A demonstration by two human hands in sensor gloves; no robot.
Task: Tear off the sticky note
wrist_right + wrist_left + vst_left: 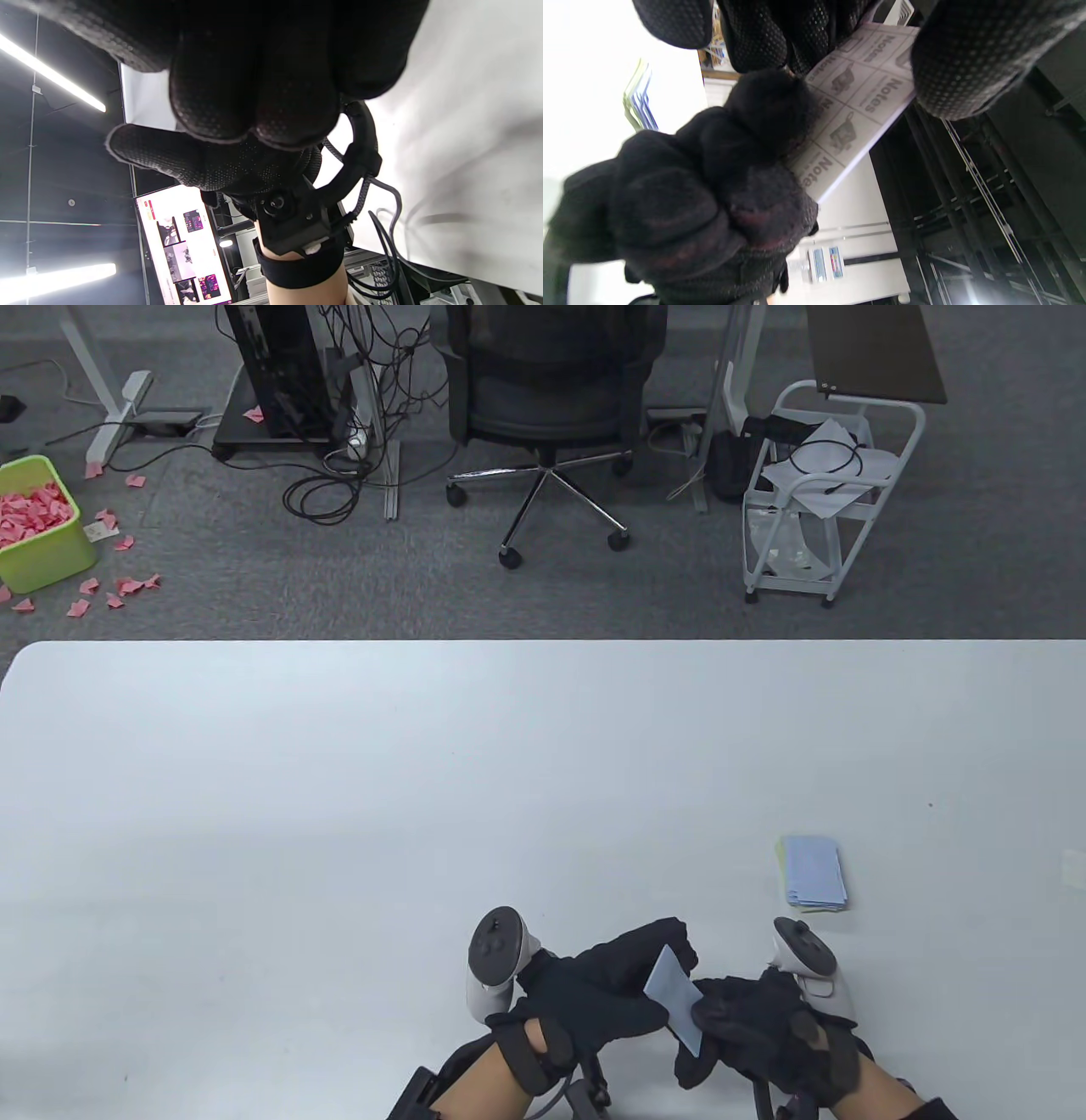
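A stack of blue paper notes [814,873] is lain on the white counter [339,780], behind the right hand [768,1035].

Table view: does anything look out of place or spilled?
Yes. Pink paper scraps lie scattered on the carpet around the green bin, outside it. On the table, the sticky note stack looks slightly fanned, not squared.

Table view evenly lit, sharp; both wrist views blurred up close, ceiling strip lights [51,72] glaring on dark
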